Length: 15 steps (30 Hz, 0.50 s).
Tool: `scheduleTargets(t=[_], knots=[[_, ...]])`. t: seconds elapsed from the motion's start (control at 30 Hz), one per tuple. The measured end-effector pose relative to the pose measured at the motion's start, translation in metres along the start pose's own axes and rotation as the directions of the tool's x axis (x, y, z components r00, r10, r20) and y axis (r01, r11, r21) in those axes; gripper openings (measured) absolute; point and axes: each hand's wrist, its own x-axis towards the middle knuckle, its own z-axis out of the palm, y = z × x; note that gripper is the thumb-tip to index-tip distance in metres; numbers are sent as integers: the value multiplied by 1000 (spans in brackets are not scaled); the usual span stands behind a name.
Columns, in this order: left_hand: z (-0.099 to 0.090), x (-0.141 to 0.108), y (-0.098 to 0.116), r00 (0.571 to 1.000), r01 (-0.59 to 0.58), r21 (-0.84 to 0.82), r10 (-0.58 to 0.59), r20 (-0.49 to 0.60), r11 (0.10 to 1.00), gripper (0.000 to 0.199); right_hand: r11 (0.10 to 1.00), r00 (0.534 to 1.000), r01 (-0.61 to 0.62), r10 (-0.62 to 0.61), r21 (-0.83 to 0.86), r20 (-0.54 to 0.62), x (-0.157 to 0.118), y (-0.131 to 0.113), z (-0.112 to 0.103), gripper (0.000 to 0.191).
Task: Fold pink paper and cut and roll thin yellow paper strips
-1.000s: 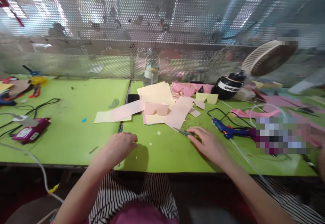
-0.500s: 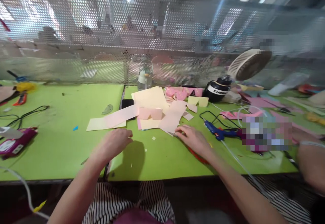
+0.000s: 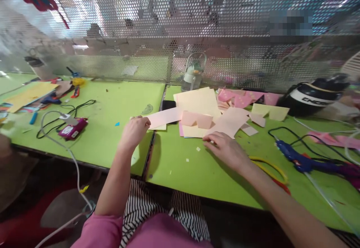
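Observation:
My left hand is closed at the left end of a pale pink paper strip, with thumb and forefinger on its edge. A cream paper piece lies partly under that strip. Curled over the green table, my right hand rests by the lower edge of a pale pink sheet; something small and pale shows at its fingertips, too small to name. Between the hands, a folded pink paper piece with a notch stands on larger cream sheets.
A blue glue gun and a yellow-and-red looped handle lie to the right. Behind stand a clear bottle and a black bottle. A dark flat object lies under the papers. At left sits a magenta device with a cable.
My view has turned left. My left hand has moved forward to the end of the pink strip and closed on it. My right hand stays near the pink sheet's lower edge.

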Motion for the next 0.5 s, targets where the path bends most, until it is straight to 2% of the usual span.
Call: scheduleTargets(t=[0.17,0.3,0.4,0.5], knots=[[0,6,-35,978,193,-8,-193,-82,981,33,998,999,34,-35,44,15,6,-12,7,26],[2,6,-67,943,324,-23,-325,-72,946,37,994,998,63,-64,94,9,11,-17,16,28],[10,13,-75,927,372,-47,-373,-27,927,40,986,997,64,-70,151,35,20,-28,27,28],[20,25,-69,929,369,-89,-369,10,925,42,979,994,74,-88,191,70,33,-44,37,27]])
